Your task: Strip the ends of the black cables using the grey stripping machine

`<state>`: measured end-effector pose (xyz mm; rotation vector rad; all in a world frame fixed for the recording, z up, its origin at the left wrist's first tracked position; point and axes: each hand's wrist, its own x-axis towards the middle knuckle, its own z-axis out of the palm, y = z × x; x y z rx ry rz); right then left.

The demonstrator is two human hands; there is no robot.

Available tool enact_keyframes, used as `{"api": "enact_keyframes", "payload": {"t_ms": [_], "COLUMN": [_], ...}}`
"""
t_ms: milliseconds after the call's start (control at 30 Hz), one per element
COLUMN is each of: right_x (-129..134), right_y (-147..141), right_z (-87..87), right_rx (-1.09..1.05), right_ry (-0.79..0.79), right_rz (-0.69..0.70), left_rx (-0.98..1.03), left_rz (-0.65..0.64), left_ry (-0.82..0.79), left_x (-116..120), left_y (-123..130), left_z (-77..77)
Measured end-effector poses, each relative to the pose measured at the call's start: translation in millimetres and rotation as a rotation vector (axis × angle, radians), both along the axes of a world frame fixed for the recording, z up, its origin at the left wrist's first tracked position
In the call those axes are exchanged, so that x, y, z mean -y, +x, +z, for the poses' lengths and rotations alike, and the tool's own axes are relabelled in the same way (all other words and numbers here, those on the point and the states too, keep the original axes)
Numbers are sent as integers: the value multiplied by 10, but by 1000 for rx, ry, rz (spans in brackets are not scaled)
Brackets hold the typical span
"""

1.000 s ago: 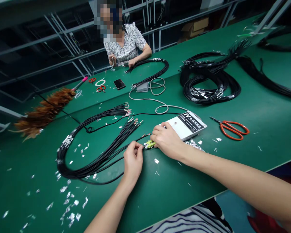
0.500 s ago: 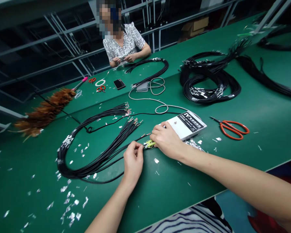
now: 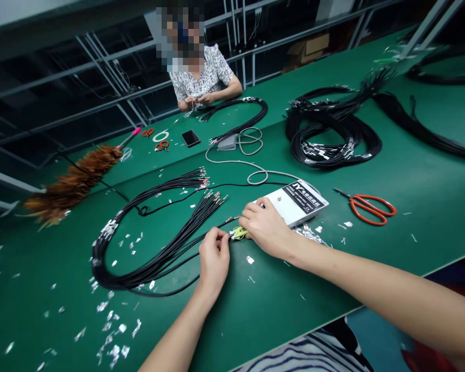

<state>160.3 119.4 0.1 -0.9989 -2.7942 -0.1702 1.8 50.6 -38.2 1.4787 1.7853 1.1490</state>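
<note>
in the middle of the frame, the left hand (image 3: 214,256) has its thumb and fingers pinched together on the black cable (image 3: 178,293), which curves in from the left and reaches a yellow-green piece (image 3: 239,233) just beside the fingertips. the right hand (image 3: 265,227) is bent over the left end of a white box (image 3: 290,206), its curled fingertips touching the yellow-green piece; whether they grip it, i cannot tell.

left of the hands, a looped bundle of black cables (image 3: 104,263) lies on the green table (image 3: 263,320), wrapped with silvery bands near its bend, its bare-tipped ends pointing toward the centre. silvery scraps (image 3: 114,351) are scattered at the lower left. scissors with orange handles (image 3: 372,209) lie right of the box. a big coil of black cables (image 3: 333,139) sits at the upper right, and a gray cord (image 3: 232,161) winds from the box to a small gray block (image 3: 227,142). a brown feather duster (image 3: 75,178) lies at the left, and a phone (image 3: 190,138) near the upper middle. behind, a person in a patterned top (image 3: 201,77) holds both hands together.
</note>
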Motion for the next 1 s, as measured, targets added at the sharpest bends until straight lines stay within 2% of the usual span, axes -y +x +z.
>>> {"api": "enact_keyframes", "payload": {"t_ms": [400, 567, 700, 867, 1000], "right_x": [41, 79, 135, 206, 186], "right_y": [-2, -4, 161, 443, 322], "right_z": [-18, 24, 65, 62, 30], "right_rx": [-28, -30, -142, -355, -281], "right_ry": [7, -21, -36, 10, -2], "right_rz": [-14, -17, -2, -68, -2], "left_rx": [-9, -12, -6, 1, -14], "left_rz": [-13, -15, -16, -16, -19], "left_ry": [3, 0, 1, 10, 21], "left_x": [17, 15, 10, 0, 5], "left_y": [7, 2, 0, -3, -7], "left_z": [-10, 2, 3, -10, -22]}}
